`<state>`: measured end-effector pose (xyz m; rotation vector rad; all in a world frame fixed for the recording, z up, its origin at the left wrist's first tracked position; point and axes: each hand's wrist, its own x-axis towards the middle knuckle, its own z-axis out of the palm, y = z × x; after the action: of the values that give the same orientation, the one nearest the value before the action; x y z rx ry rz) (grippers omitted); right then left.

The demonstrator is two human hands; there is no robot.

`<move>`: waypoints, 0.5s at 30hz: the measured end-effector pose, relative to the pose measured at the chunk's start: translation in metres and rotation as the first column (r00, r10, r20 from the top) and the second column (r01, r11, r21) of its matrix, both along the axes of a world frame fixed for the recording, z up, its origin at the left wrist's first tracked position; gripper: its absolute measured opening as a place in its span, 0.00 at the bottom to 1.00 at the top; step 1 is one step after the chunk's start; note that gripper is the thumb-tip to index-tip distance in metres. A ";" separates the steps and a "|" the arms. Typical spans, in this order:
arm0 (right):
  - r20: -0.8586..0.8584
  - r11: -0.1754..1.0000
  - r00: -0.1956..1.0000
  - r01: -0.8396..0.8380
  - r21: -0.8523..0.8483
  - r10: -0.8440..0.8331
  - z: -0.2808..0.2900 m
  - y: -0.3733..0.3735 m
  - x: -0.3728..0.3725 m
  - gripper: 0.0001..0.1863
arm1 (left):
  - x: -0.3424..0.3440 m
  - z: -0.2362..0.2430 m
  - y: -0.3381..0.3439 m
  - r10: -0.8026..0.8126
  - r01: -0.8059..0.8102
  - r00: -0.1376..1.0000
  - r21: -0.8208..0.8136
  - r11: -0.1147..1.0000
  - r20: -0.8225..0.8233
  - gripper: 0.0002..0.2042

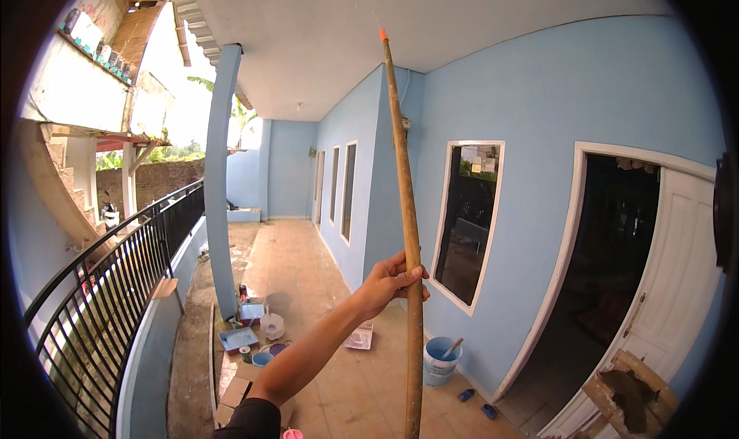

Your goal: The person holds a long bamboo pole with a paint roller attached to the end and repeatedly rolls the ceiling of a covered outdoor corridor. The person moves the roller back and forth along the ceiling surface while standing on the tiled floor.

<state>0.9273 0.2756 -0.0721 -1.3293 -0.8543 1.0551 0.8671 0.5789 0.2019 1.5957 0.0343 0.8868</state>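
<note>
My left hand [396, 279] is closed around a long wooden pole [408, 200], its thumb across the near side. The pole stands nearly upright, leaning slightly left at the top. It runs from the lower edge of the picture up toward the pale ceiling [308, 31]. An orange piece [383, 35] caps its upper end; something thin and faint shows above that, too indistinct to name. Whether the tip touches the ceiling I cannot tell. My right hand is out of view.
A blue-stained bucket [440, 370] with a stick in it stands by the wall, near blue sandals [466, 395]. Paint trays [239, 339] and tubs lie left, beside a blue pillar [223, 185]. A black railing [100, 277] runs along the left; a doorway [585, 285] opens right.
</note>
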 end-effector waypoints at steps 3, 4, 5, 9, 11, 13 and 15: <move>0.014 0.999 1.000 -0.015 -0.038 0.015 0.013 -0.005 0.010 0.16 | 0.008 0.018 -0.010 0.015 -0.015 1.000 0.053 0.999 -0.006 0.27; 0.010 0.998 1.000 -0.022 -0.056 0.022 0.016 -0.012 0.015 0.16 | 0.010 0.025 -0.018 0.020 -0.019 1.000 0.069 0.997 -0.013 0.28; 0.030 1.000 1.000 -0.004 -0.007 0.005 0.020 -0.020 0.018 0.15 | 0.013 0.031 -0.028 0.016 -0.016 1.000 0.082 0.996 -0.006 0.29; 0.067 1.000 0.998 -0.009 0.017 0.008 0.030 -0.074 0.038 0.13 | 0.022 0.048 -0.081 0.002 -0.006 1.000 0.112 0.994 0.032 0.30; 0.095 0.999 0.995 -0.032 0.031 0.029 0.036 -0.100 0.053 0.13 | 0.029 0.054 -0.109 0.008 -0.014 0.999 0.115 0.993 0.054 0.30; 0.141 0.992 0.990 -0.035 0.120 0.018 0.042 -0.124 0.060 0.12 | 0.036 0.062 -0.129 0.005 -0.014 0.997 0.117 0.993 0.080 0.30; 0.125 0.992 0.992 -0.030 0.125 0.015 0.053 -0.141 0.065 0.13 | 0.040 0.070 -0.141 0.026 -0.038 0.994 0.122 0.992 0.102 0.24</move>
<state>0.9922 0.1346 -0.0188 -1.2901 -1.0145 0.9274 0.9070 0.4375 0.2721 1.6670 -0.0672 1.0095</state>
